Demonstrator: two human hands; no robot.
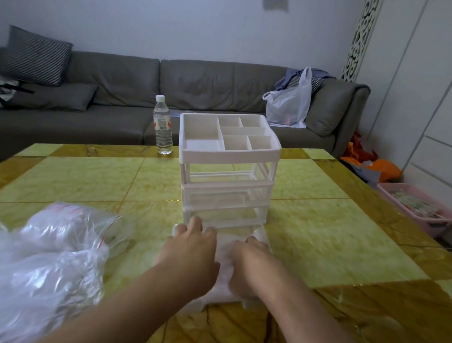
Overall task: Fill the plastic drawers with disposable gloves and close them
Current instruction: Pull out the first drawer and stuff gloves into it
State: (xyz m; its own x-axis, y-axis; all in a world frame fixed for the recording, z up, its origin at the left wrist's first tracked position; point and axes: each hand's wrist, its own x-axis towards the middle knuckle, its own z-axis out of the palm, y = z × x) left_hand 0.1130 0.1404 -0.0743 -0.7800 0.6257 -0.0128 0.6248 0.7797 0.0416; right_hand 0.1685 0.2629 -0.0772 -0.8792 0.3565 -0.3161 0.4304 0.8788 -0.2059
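White plastic drawer unit with clear drawers and compartmented top tray stands mid-table on yellow-green marble-pattern table; bottom clear drawer pulled out toward person, holding crumpled translucent disposable gloves; left hand and right hand both press down on gloves in drawer, fingers curled, grip unclear; clear bag of spare gloves left of unit; clear water bottle with white cap behind unit, to left.

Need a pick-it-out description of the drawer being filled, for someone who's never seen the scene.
On the yellow tiled table stands a white organizer with clear drawers. The target is the bottom drawer: the only one pulled out toward the person, with both hands, left hand and right hand, inside.
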